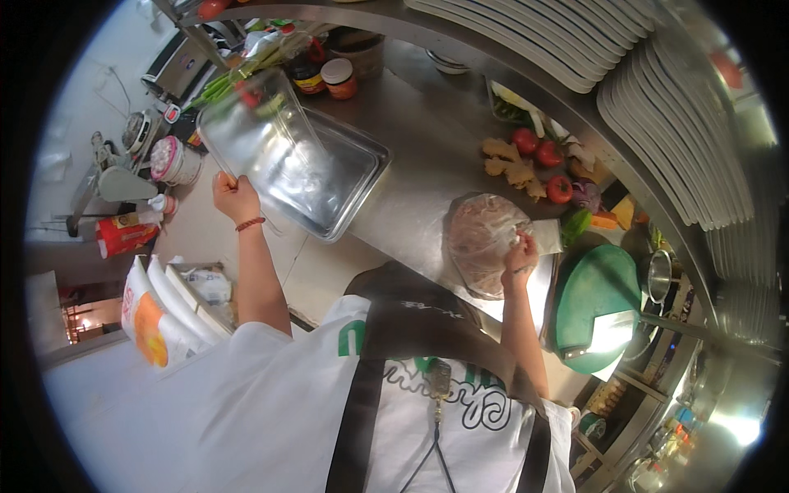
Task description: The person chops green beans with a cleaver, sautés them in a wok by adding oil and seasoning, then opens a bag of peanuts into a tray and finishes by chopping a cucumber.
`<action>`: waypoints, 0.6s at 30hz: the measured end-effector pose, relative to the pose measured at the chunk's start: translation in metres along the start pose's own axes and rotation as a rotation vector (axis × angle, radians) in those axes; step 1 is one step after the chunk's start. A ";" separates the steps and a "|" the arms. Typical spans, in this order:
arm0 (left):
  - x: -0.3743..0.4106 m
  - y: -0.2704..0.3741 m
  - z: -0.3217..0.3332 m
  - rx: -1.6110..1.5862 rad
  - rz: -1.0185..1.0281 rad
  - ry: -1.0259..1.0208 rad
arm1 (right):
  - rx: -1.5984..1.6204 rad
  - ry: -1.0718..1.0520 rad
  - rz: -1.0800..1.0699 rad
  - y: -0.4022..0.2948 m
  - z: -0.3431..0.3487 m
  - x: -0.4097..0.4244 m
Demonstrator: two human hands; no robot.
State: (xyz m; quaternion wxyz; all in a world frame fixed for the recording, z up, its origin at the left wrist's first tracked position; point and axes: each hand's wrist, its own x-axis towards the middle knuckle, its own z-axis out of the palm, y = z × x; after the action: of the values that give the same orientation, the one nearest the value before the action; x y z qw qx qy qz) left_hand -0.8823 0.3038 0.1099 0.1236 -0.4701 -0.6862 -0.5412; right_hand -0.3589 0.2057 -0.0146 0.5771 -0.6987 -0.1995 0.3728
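Note:
My left hand [237, 198] is closed on the near edge of a clear plastic lid [246, 132], which is tilted up over the left part of a rectangular metal tray [327, 185]. The tray lies on the steel counter [407, 142], with a shiny bottom and nothing solid seen in it. On the right, my right hand [524, 251] pinches the clear plastic bag around a large flat lump of raw meat [484, 240], which rests on the counter near its front edge. What the bag's far side touches is partly hidden.
Ginger [511, 166], tomatoes [548, 153] and a red onion [585, 194] lie behind the meat. A cleaver [610, 333] rests on a round green cutting board [598, 296] at right. Jars [339, 79] stand at the back left. Stacked white plates [672, 129] fill the overhead shelf.

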 end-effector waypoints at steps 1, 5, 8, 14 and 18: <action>0.005 0.010 -0.008 0.052 0.208 0.031 | 0.055 0.000 0.029 -0.007 -0.004 -0.002; 0.020 0.033 -0.045 0.336 0.650 -0.051 | -0.495 -0.104 -0.576 -0.033 0.004 -0.035; 0.015 0.052 -0.052 0.218 0.762 -0.009 | -0.978 -0.185 -0.499 -0.041 0.008 -0.050; -0.035 0.063 -0.043 -0.155 0.285 -0.234 | -0.036 -0.197 -0.205 -0.050 -0.035 -0.034; -0.092 0.078 0.009 -0.596 -0.172 -0.567 | 0.142 -0.216 -0.082 -0.124 -0.086 -0.065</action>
State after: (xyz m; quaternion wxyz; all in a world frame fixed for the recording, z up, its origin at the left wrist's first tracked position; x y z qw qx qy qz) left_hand -0.7696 0.2624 0.0932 -0.2570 -0.5567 -0.5430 -0.5738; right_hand -0.3172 0.1346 0.1275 0.6149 -0.6030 -0.2621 0.4353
